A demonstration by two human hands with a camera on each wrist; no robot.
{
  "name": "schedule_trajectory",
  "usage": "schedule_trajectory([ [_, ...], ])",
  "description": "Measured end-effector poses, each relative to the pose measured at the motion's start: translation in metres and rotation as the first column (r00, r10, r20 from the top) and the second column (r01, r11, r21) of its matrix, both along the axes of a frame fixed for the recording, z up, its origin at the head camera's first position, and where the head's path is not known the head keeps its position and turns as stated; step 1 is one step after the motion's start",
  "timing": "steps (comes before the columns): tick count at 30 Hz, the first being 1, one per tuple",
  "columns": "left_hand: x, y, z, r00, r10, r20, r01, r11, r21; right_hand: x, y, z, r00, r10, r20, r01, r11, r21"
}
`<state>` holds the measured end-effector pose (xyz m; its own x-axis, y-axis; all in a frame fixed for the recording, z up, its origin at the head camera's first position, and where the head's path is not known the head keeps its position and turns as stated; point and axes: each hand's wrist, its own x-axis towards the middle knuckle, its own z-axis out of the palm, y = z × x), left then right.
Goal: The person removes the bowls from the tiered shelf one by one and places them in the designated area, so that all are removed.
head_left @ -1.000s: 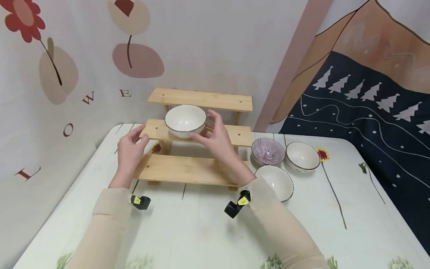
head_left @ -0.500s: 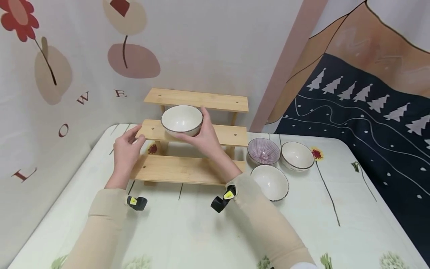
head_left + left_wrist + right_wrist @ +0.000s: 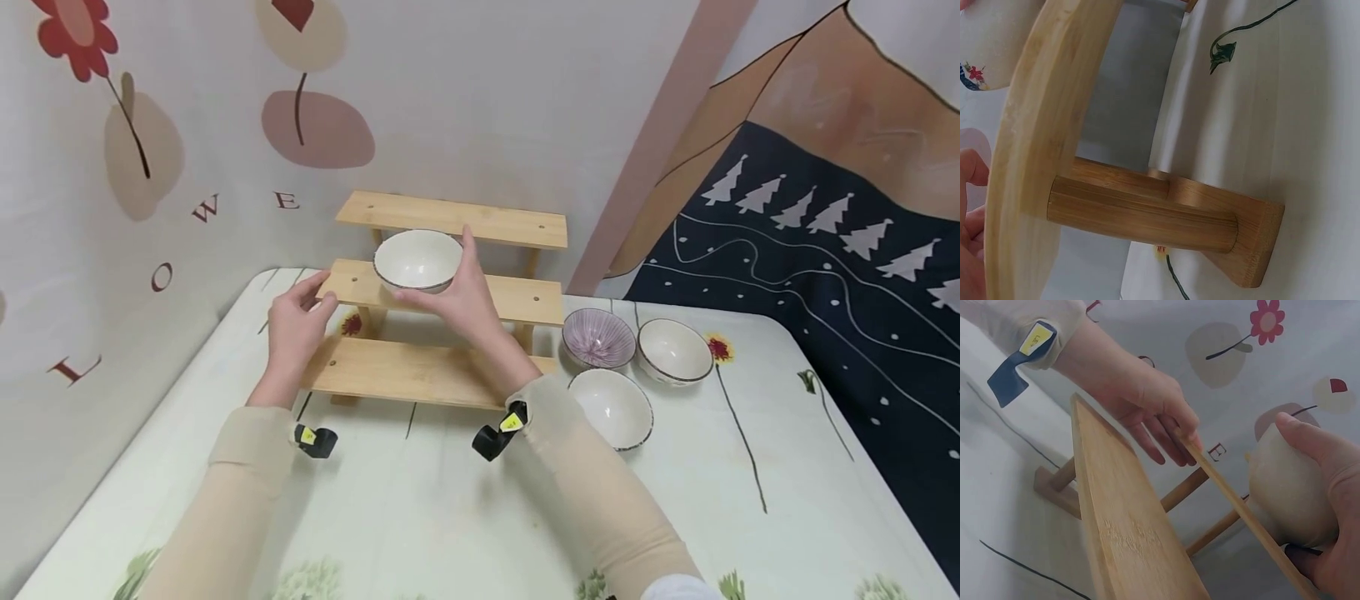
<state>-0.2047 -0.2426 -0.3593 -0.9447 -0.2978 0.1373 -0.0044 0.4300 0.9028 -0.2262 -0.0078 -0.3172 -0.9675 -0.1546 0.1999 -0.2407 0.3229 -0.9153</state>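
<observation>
My right hand [image 3: 468, 300] holds a white bowl [image 3: 417, 260] with a dark rim by its right side, thumb in front and fingers behind. The bowl is at the middle board [image 3: 525, 297] of a three-step wooden display rack; I cannot tell whether its base touches the wood. With thumb and fingers, my left hand [image 3: 295, 329] grips the left end of that same board. In the left wrist view, the bowl's side [image 3: 1004, 37] shows a small red-and-blue pattern beyond the board. The right wrist view shows the bowl [image 3: 1288, 487] beside my right thumb.
Right of the rack stand a purple-striped bowl [image 3: 597, 338], a white bowl [image 3: 675, 351] and another white bowl [image 3: 613, 408], close together. The rack's top board [image 3: 457, 218] and bottom board [image 3: 405, 372] bear nothing. Printed curtains hang behind the cloth-covered table [image 3: 435, 517].
My right hand's spread fingers have closed round the bowl's right side. My left hand has kept its grip on the board. The head view has shifted slightly.
</observation>
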Motion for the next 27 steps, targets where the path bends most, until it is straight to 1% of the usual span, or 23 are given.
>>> schedule_trajectory([
  [3,0.0,0.0,0.0,1.0,-0.002,0.0,0.002,1.0,-0.004,0.001,0.001,0.001,1.0,-0.006,0.007,0.006,1.0,0.01],
  [11,0.001,0.001,0.001,1.0,-0.013,-0.016,0.012,1.0,-0.018,0.001,0.001,-0.001,1.0,-0.02,-0.016,0.02,1.0,0.004],
  [19,0.002,0.001,0.002,1.0,-0.016,-0.017,0.015,1.0,-0.024,0.009,0.008,0.0,0.998,-0.055,-0.02,0.055,0.998,0.021],
  [27,0.0,0.0,0.002,1.0,-0.004,-0.016,0.004,1.0,-0.014,0.017,0.023,0.001,0.995,-0.104,0.007,0.103,0.994,0.017],
])
